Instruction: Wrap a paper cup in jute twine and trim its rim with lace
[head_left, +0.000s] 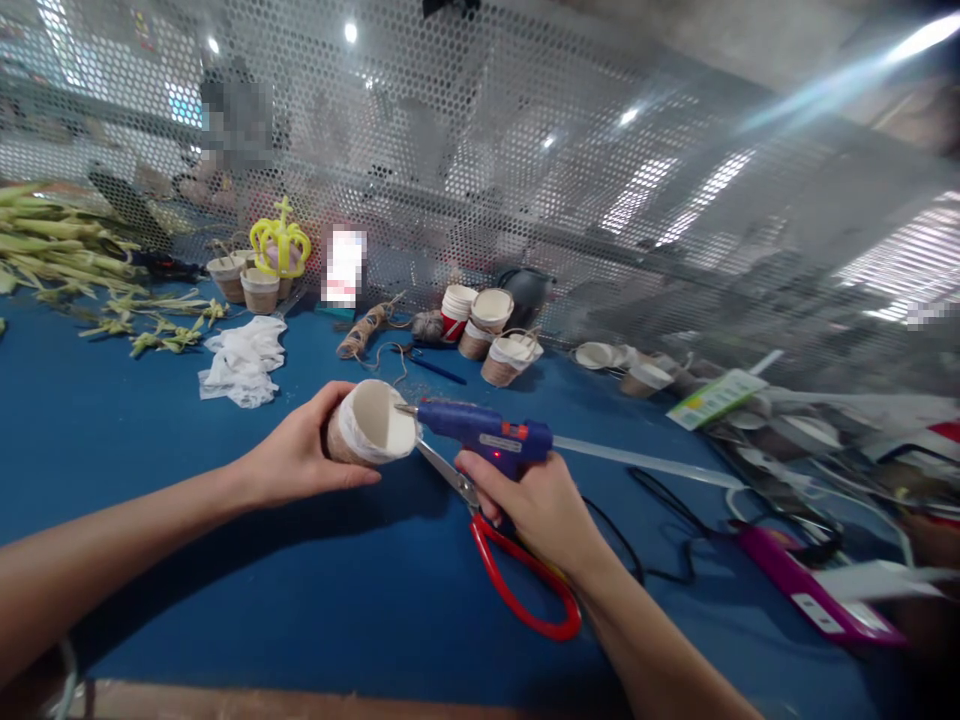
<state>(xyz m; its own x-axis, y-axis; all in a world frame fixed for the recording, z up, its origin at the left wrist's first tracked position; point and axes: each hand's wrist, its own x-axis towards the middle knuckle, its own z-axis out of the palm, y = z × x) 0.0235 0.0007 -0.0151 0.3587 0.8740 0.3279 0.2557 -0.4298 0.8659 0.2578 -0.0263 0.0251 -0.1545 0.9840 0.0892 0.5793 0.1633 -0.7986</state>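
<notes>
My left hand [304, 450] is wrapped round a paper cup [358, 430] covered in brown twine with white lace at its rim. The cup is tilted, its mouth turned to the right. In my right hand [536, 495] is a blue hot glue gun [480, 428], a small red light lit on its side and a long clear glue stick out of its back. Its metal nozzle is at the cup's mouth; whether they touch I cannot tell. Below the gun, partly hidden by my right hand, are red-handled scissors [487, 550].
White lace [244, 360] and plant stalks [67, 240] lie at left. Behind are wrapped cups [512, 358], a yellow crown-shaped piece [280, 245], a twine bundle [366, 330] and a blue pen [439, 370]. At right is a purple power strip [806, 585] with cables. Perforated metal mesh [420, 180] backs the table.
</notes>
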